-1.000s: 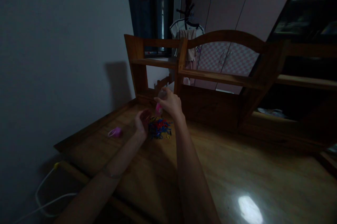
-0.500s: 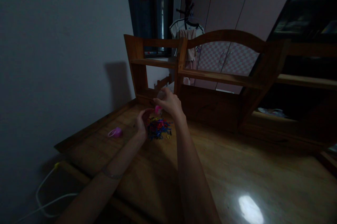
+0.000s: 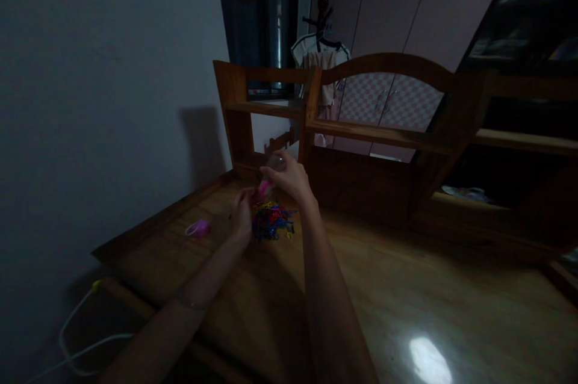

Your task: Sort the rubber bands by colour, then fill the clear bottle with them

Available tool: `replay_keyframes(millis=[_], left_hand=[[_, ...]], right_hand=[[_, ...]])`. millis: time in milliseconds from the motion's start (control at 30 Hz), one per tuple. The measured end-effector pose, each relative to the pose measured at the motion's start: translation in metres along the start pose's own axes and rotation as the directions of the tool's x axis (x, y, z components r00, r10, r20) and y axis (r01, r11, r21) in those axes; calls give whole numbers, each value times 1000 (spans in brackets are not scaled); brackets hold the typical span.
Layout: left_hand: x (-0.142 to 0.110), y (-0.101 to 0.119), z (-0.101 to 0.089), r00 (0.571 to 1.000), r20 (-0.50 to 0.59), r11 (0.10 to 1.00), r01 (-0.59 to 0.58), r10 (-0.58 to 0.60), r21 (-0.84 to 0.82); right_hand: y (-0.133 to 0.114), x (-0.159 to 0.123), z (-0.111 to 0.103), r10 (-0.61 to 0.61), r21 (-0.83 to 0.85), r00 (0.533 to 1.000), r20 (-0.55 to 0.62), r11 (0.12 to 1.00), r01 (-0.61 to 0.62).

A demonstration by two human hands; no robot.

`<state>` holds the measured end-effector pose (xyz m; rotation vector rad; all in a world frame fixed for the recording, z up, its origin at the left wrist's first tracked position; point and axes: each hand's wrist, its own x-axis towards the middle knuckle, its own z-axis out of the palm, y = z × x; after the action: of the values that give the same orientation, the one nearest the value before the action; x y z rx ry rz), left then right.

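My right hand (image 3: pixel 292 178) is closed round a small clear bottle (image 3: pixel 275 162), tilted with its lower end toward the left. Something bright pink (image 3: pixel 264 189) shows in that lower end. My left hand (image 3: pixel 242 209) is closed with curled fingers at the bottle's lower end; whatever they pinch is hidden. Just below both hands, a loose pile of small multicoloured bands or clips (image 3: pixel 273 221) lies on the wooden desk (image 3: pixel 388 288), mostly blue, red and yellow. To the left sits a purple cap (image 3: pixel 202 227) with a pale loop.
A wooden shelf unit (image 3: pixel 370 128) rises along the desk's back edge. The pale wall (image 3: pixel 135 83) borders the left side. A white cable (image 3: pixel 67 345) hangs by the near left edge. Clothes (image 3: pixel 320 59) hang on a stand behind the shelves.
The bottle has tilted further, and its pink contents have shifted slightly down and left. My left fingers have closed in near its lower end. The pile and purple cap stay put.
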<state>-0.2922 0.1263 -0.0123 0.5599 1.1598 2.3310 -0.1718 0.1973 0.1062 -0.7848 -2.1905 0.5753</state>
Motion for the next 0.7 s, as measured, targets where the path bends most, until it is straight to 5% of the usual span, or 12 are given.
replay_keyframes(millis=[300,700], left_hand=[[2,0,9,971,132,962,220,-200,-161],[7,-2,7,981,48,965,194,-189,-177]], right_hand=[[7,2,-5,107,97,991,-84,990,-99],[12,7,1,230,134,956,-181,969,-208]])
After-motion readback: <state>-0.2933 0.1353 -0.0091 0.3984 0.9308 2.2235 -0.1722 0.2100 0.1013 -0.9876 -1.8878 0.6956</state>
